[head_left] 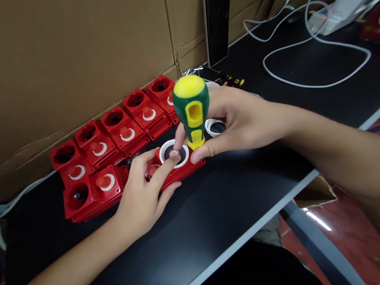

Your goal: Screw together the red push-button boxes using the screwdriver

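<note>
My left hand (pixel 142 192) is closed round a red plastic housing (pixel 194 166) on the table, with thumb along its near side and other fingers at its far side. Its index fingertip rests on the small red-and-white centre of a black disc inside a white ring (pixel 163 161) set into that housing. In my right hand (pixel 244 116) is a screwdriver with a green and yellow handle (pixel 189 106), held upright. Its shaft and tip are hidden. A right fingertip reaches the ring's edge. Just right of the housing lie loose white rings with dark discs (pixel 217 128).
Several red housings (pixel 125 129) with round openings and red buttons stand in a row along the cardboard wall (pixel 87 48). Another red housing (pixel 83 199) sits nearer, left of my hand. A phone (pixel 220 16) leans upright. White cable (pixel 322 86) loops at right.
</note>
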